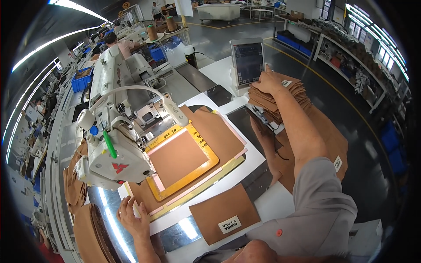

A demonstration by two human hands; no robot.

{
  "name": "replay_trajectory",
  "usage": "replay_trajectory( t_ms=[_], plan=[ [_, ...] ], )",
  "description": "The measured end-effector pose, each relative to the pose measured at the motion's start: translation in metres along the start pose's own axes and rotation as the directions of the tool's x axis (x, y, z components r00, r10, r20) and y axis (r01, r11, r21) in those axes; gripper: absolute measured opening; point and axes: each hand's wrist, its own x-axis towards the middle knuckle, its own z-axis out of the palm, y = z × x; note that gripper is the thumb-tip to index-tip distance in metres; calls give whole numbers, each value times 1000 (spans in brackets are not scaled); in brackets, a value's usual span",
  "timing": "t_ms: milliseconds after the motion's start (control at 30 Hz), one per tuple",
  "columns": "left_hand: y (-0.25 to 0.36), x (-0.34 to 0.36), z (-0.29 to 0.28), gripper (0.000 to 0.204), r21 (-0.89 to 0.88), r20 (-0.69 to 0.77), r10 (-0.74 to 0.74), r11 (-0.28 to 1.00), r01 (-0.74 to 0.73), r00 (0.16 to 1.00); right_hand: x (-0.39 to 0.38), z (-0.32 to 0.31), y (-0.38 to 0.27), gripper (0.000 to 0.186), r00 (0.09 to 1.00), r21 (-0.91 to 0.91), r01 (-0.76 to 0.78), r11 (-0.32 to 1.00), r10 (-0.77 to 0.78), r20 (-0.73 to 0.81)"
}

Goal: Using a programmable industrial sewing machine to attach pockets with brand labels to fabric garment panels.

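My right hand (271, 82) reaches to the control screen (248, 63), its index finger stretched up at the screen's lower right edge; it holds nothing. Below that hand lies a stack of brown fabric pieces (280, 98). My left hand (134, 218) rests with fingers apart by the near left corner of the sewing template (188, 179), holding nothing. A yellow frame (210, 163) lies over a brown panel (180, 155) on the template. The white sewing machine head (120, 151) stands over the frame's left side, with a green-handled tool (108, 143) on it.
A brown piece with a white label (225, 215) lies close to my body. More brown pieces (90, 232) are stacked at the lower left. Larger brown panels (326, 136) hang at the right. Thread cones (152, 33) and another person (118, 46) are farther back.
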Motion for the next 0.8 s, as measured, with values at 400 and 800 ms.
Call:
replay_trajectory(
  t_ms=[400, 800],
  plan=[
    [-1, 7, 6, 30, -112, 99, -93, 988, 104, 991, -8, 13, 10, 51, 996, -69, -2, 998, 8, 86],
    [-3, 8, 6, 28, -164, 99, -71, 983, 87, 993, -18, 27, 3, 72, 975, -166, 18, 986, 20, 223]
  ],
)
